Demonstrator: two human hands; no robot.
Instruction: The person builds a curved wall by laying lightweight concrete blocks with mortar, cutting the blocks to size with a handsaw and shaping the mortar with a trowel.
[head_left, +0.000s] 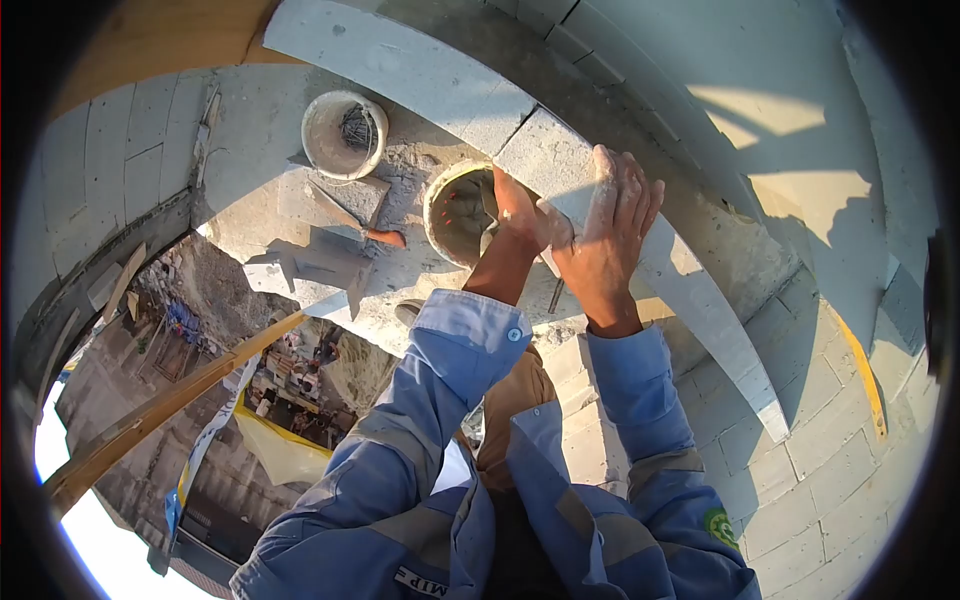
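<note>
The block wall [700, 300] runs diagonally across the view, its top course white and level. A grey block [545, 160] sits at the open end of that course, just beside a mortar bucket [455, 215]. The right hand [605, 225] lies flat and spread over the block's near corner; the left hand [520, 215] is closed around its lower edge. Judged step: seating the block. The next move calls for even pressure and alignment with the adjoining course. A trowel [350, 218] rests behind the bucket.
</note>
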